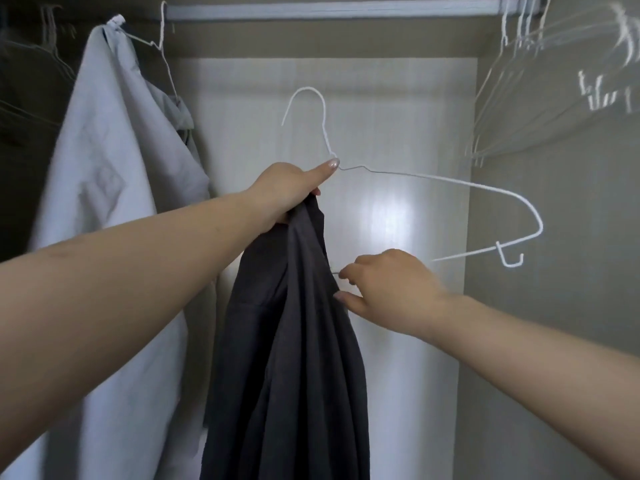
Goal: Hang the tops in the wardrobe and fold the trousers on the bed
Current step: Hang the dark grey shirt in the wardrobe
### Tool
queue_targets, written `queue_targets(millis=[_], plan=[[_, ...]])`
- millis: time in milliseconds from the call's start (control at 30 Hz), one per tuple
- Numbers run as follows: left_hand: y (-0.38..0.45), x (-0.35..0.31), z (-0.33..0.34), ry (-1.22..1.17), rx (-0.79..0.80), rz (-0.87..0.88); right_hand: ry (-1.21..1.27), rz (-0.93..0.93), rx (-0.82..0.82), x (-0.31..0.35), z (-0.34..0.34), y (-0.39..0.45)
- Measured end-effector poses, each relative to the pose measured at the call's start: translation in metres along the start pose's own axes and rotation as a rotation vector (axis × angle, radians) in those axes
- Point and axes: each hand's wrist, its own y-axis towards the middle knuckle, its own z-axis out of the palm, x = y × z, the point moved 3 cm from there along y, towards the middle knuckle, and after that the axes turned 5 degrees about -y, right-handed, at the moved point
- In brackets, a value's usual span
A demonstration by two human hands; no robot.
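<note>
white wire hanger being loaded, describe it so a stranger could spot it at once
Under the wardrobe's metal rail, in the open middle gap, the white wire hanger floats off the rail. The left hand holds its neck along with a dark grey top. Unlike the empty white hangers on the rail, it hooks onto nothing.

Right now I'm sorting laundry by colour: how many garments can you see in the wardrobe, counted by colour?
Dark grey: 1, the top gripped with the white hanger by the left hand, pinched by the right hand
Light grey: 1, the shirt hanging from the rail
Total: 2
</note>
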Motion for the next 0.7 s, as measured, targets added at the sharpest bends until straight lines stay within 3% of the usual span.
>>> queue_targets(millis=[133,367,467,600,700], plan=[[0.000,0.004,-0.001,0.073,-0.019,0.008,-0.128,-0.021,-0.037,0.014,0.036,-0.008],[-0.001,0.015,0.002,0.051,-0.016,-0.031,0.023,-0.006,-0.212,0.068,0.042,-0.010],[0.000,0.022,0.001,-0.093,-0.007,-0.105,0.307,0.008,-0.235,0.096,0.054,-0.014],[0.001,0.032,0.001,-0.197,0.042,-0.138,1.223,0.116,0.111,0.125,0.076,-0.014],[0.000,0.040,-0.001,-0.190,0.067,-0.157,1.307,0.095,0.304,0.122,0.085,-0.009]])
